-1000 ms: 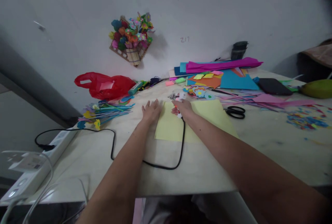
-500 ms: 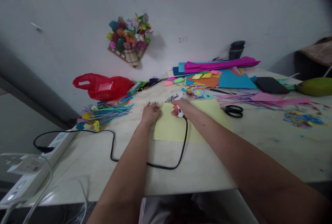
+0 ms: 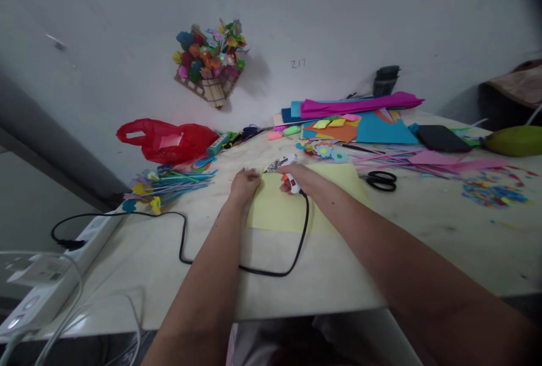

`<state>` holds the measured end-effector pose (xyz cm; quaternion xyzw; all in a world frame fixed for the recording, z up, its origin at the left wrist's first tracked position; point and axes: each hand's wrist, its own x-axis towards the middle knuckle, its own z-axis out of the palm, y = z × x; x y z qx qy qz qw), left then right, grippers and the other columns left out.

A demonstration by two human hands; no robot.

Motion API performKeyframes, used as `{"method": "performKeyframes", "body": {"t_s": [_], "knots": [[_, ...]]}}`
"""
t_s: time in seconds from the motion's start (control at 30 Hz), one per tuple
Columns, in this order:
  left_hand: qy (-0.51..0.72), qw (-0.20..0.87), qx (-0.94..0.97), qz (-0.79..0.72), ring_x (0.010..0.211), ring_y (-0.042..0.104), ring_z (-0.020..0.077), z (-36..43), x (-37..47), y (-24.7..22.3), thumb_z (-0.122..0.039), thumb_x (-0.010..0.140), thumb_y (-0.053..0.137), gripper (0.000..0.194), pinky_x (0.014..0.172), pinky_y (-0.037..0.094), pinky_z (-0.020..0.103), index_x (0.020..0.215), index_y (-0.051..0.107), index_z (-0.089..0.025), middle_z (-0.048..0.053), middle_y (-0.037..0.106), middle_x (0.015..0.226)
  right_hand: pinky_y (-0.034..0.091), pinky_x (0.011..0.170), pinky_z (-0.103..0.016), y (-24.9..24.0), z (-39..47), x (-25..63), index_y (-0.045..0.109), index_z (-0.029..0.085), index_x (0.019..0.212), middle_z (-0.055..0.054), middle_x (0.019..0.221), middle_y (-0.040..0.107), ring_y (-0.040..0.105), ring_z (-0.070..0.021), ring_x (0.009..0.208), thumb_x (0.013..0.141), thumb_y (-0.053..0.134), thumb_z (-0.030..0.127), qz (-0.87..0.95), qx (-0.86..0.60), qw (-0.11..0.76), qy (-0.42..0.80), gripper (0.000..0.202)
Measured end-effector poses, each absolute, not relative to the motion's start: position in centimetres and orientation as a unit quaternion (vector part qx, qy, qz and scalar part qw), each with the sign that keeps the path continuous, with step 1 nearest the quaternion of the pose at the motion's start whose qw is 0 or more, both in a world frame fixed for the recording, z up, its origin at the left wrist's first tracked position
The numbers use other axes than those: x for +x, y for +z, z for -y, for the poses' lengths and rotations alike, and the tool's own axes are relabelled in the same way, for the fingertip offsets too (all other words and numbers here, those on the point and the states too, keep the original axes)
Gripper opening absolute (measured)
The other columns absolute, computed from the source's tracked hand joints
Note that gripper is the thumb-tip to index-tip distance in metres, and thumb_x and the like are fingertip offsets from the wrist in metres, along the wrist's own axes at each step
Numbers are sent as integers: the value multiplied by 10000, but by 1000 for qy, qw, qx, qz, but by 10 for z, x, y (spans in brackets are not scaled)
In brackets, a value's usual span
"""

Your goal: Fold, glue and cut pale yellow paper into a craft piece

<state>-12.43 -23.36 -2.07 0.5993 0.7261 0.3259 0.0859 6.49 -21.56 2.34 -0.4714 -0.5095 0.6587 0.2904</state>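
A pale yellow sheet [image 3: 275,208] lies on the table in front of me. My left hand [image 3: 244,185] grips its left edge near the far corner, fingers curled, the exact hold partly hidden. Wrapped around the handle of a white hot glue gun [image 3: 293,184] is my right hand [image 3: 298,175]. The gun has an orange trigger, a red switch and a clear patterned front part. Its nozzle points left at the sheet's far left corner, close to my left fingers. A black cord runs from its handle under my left forearm.
Black scissors [image 3: 381,181] lie right of the sheet. A red plastic bag [image 3: 173,143] and paper flowers on stems [image 3: 173,185] are at left, above a power strip [image 3: 84,247]. Coloured sheets [image 3: 359,109], flower cutouts [image 3: 324,149] and scraps [image 3: 491,194] spread behind and right.
The glue gun's nozzle has moved slightly left, toward the sheet's corner. My left hand and the sheet have shifted a little left in view.
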Motion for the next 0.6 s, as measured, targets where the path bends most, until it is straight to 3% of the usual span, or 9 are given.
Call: {"method": "performKeyframes", "body": {"t_s": [0.2, 0.6], "knots": [[329, 90, 600, -724, 1204, 446, 225, 232, -126, -22, -233, 637, 551, 221, 1041, 286, 361, 813, 682, -205, 31, 633, 1124, 408, 322, -220, 23, 218, 62, 472, 148, 853, 30, 535, 500, 526, -121, 352, 787, 556, 256, 505, -478, 269, 666, 152], [318, 96, 597, -730, 1180, 470, 214, 235, -124, -18, -244, 648, 551, 232, 1040, 281, 360, 834, 684, -207, 32, 637, 1117, 417, 327, -218, 26, 222, 63, 466, 154, 781, 27, 476, 487, 513, -120, 359, 786, 529, 260, 524, -489, 233, 657, 124]]}}
